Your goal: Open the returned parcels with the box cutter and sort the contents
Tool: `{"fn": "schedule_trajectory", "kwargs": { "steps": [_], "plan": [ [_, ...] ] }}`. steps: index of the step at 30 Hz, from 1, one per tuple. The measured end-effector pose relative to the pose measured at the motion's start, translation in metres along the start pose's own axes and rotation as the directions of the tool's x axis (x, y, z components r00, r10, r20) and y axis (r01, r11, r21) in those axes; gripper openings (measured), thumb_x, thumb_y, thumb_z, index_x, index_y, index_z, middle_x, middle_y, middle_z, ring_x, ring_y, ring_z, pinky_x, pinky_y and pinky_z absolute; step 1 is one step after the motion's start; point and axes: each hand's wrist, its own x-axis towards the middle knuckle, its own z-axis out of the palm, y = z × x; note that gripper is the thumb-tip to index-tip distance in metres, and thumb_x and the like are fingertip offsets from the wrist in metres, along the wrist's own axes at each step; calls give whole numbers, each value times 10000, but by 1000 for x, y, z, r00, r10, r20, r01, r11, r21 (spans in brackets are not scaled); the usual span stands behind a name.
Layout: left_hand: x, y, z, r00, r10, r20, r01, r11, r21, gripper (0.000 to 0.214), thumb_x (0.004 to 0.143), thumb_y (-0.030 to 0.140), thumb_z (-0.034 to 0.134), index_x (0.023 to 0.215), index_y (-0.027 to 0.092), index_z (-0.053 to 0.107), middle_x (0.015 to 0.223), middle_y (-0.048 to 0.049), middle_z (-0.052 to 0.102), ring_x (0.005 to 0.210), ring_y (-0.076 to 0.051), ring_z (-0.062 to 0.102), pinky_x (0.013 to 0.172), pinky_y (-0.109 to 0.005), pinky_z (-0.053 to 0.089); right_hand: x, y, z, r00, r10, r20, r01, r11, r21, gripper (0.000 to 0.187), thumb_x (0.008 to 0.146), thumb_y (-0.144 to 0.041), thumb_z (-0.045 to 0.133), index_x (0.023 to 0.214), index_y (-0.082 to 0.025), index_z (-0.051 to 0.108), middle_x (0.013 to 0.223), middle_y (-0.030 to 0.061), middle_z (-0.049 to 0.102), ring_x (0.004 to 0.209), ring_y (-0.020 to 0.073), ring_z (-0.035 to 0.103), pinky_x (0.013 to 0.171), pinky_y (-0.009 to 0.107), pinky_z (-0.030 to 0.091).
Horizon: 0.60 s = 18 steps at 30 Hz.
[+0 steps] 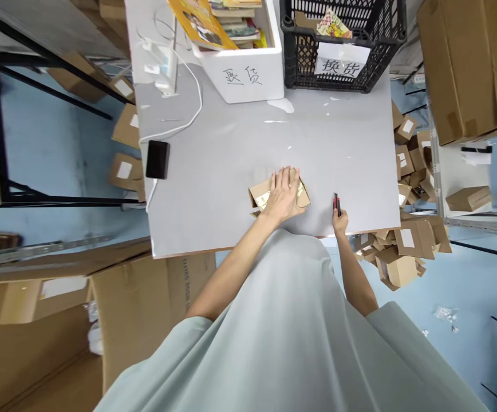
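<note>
My left hand (283, 193) lies over a small cardboard box (302, 198), its fingers stretched across the top and nothing gripped. Flaps stick out at the box's left end, and shiny tape or wrapping shows beside the fingers. What is inside the box is hidden. At the table's front edge, to the right of the box, my right hand (340, 221) is closed around a black and red utility knife (336, 203) that points away from me. Whether its blade is out is too small to tell.
On the grey table (231, 143) stand a white bin (252, 77) of books and a black crate (300, 63). A power strip (169, 68), cables and a black device (157, 160) lie at the left. Cardboard boxes (415, 237) are heaped on the floor at right.
</note>
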Motion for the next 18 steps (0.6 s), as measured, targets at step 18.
{"fn": "schedule_trajectory", "kwargs": {
  "steps": [18],
  "plan": [
    [-84,-23,-44,995,-62,78,74,985,-154,1421,773,410,940,1831,278,1,1874,-222,199,1745,-490,155,1387,-699,249,18,26,0,993,0,119,-2,1000,12,387,924,-400,566,1128,-112,726,1168,235,817,1029,293,729,914,353,526]
  ]
}}
